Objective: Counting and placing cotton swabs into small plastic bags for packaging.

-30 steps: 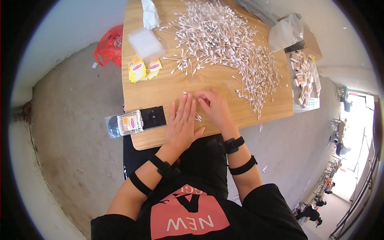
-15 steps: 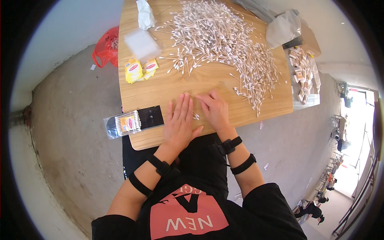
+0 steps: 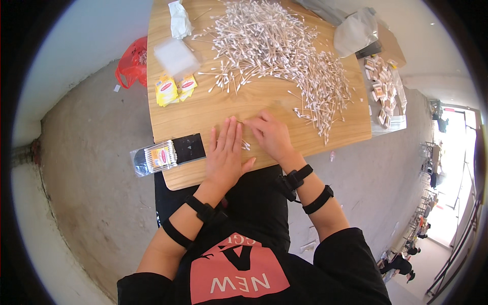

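Observation:
My left hand [image 3: 225, 152] lies flat on the wooden table near its front edge, fingers stretched out and held side by side. Tips of a few cotton swabs [image 3: 246, 145] poke out beside its palm; the rest of them is hidden beneath it. Close to the left fingertips, my right hand [image 3: 270, 136] is pinched on what looks like the thin stick of a cotton swab [image 3: 240, 121]. To the left of my left hand, a clear pouch of cotton swabs with a yellow-and-white card [image 3: 161, 156] rests on a black strip [image 3: 189, 147].
A large heap of loose cotton swabs [image 3: 269, 40] covers the table's far side and spreads right. At left sit yellow cards [image 3: 166, 90], clear plastic bags [image 3: 176, 57] and a white packet [image 3: 180, 20]. A red bag [image 3: 133, 63] is beyond the left edge; filled packs [image 3: 382, 91] lie right.
The right forearm has swung slightly outward, while its fingers stay by the left fingertips. My left hand stays flat in nearly the same place.

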Demonstrator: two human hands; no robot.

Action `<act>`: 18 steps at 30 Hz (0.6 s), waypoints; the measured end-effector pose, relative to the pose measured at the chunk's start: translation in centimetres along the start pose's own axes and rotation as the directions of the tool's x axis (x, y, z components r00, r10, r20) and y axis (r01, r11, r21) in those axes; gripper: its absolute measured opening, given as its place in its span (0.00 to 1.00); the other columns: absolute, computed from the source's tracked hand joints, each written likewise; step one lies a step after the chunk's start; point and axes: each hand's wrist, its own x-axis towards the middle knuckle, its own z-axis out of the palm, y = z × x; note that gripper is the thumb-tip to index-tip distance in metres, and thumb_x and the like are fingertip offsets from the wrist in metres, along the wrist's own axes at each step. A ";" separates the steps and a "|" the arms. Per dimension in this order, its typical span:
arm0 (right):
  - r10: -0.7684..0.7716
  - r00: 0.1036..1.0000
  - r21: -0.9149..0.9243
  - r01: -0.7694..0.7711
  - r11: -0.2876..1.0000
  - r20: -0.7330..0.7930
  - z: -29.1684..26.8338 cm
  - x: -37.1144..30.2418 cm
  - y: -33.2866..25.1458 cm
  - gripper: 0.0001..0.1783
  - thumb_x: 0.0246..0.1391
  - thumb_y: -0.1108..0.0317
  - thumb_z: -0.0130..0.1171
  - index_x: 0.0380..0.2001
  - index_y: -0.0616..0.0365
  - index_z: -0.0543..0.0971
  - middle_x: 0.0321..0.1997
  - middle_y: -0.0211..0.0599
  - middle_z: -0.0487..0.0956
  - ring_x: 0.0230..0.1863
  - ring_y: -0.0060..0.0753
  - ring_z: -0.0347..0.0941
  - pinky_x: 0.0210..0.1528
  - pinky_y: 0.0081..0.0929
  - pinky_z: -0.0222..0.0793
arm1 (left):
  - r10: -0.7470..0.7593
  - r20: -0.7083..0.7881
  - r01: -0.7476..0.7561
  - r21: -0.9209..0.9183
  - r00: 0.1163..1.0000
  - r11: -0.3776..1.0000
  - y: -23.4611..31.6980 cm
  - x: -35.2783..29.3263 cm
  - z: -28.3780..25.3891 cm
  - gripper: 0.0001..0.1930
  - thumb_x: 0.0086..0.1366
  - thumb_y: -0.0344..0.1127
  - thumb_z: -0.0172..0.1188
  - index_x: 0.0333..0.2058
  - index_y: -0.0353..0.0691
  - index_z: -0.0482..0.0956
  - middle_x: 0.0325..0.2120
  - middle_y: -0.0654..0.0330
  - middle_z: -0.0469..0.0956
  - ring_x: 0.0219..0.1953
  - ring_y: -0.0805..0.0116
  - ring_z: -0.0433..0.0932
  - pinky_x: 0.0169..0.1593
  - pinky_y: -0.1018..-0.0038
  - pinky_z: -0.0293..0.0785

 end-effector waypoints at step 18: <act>0.232 0.961 0.291 -0.182 0.939 -0.149 2.4 4.9 -1.5 0.15 0.50 0.64 0.61 0.42 0.55 0.76 0.36 0.42 0.75 0.35 0.43 0.75 0.37 0.35 0.72 | 0.045 0.103 -0.051 0.058 0.994 0.997 -0.7 -0.8 -1.4 0.45 0.54 0.54 0.60 0.63 0.33 0.55 0.66 0.50 0.51 0.69 0.57 0.47 0.69 0.55 0.42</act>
